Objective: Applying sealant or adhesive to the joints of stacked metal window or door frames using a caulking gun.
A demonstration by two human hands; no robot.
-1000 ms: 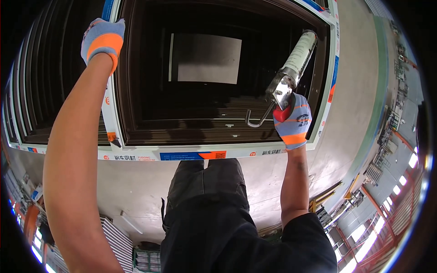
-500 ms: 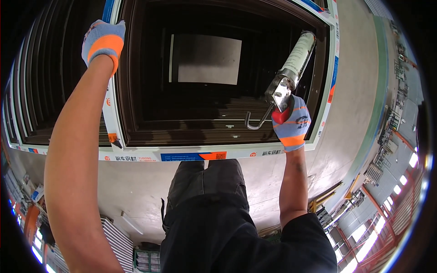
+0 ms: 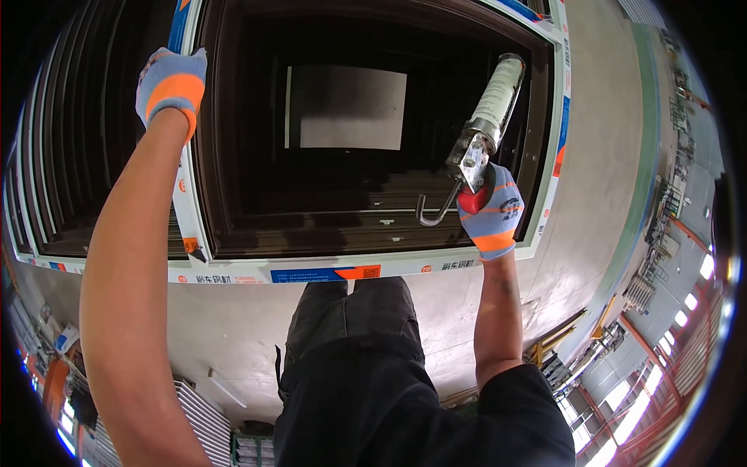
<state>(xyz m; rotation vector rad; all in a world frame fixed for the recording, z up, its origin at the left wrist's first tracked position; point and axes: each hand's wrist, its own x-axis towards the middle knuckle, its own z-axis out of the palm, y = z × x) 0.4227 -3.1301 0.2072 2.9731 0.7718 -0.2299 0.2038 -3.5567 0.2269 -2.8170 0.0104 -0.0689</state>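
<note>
A stack of dark brown window frames, its edges covered in white printed protective film, lies in front of me; the top window frame [image 3: 401, 268] spans the middle. My left hand [image 3: 172, 87], in a grey-blue glove with an orange cuff, is closed over the bar that divides it at the left. In the same kind of glove, my right hand [image 3: 496, 214] grips the red handle of a caulking gun [image 3: 494, 97]. A pale cartridge sits in the gun and points up and away, over the frame's right part. Its hooked metal rod sticks out toward the left. The nozzle tip cannot be made out.
Through the frame opening a light grey patch [image 3: 350, 109] shows deep below. Concrete floor [image 3: 599, 148] with a green painted strip [image 3: 647, 156] runs along the right. Racks and stacked material line the far right, and ribbed panels [image 3: 204, 416] lie at the lower left.
The frame stack appears slightly lower and farther left in the picture. Both hands and the caulking gun have shifted with it, and each hand keeps its grip.
</note>
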